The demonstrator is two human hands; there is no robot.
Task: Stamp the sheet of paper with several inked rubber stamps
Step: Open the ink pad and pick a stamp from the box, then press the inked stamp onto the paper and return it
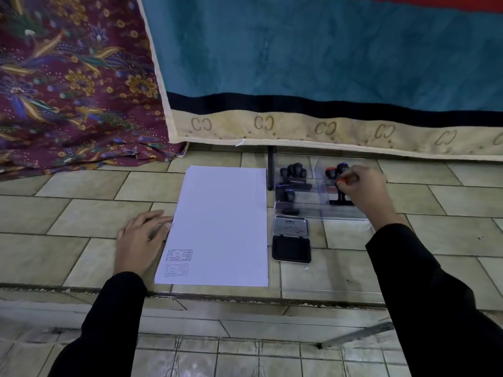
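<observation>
**At the stamp tray: picking out the next stamp**

At 2 o'clock from the paper, reached into the right compartment of the clear plastic tray (345, 214) with the right hand (359, 186). Pinched the red-tipped top of an upright black rubber stamp (341, 200) between the thumb and curled fingers. Pressed the left hand (141, 238) flat on the tiled floor (81, 213) at 9 o'clock of the sheet, fingers straight and close together, their tips touching the paper's edge. Found the white sheet of paper (220, 227) lying at centre, long side running 12 to 6, just beside the tray.

Judged the step as fetching a stamp, with the stamping barely begun. Judged the next move to need a lift clear of the tray wall, then a carry towards 6 o'clock onto the open ink pad (291, 247) for a firm dab. Judged it to end with a square press on bare paper away from the 7 o'clock corner.

Counted as follows:
- One sheet on show; could not tell whether more lay beneath.
- Two rectangular impressions, the upper (179, 255) darker and the lower (177, 270) fainter.
- One ink pad, lid hinged back towards 12.
- One tray.
- Three stamps in the right compartment, the pinched one included.
- Roughly five black knobs (294, 171) in the left compartment, too dark for a firm count.
</observation>
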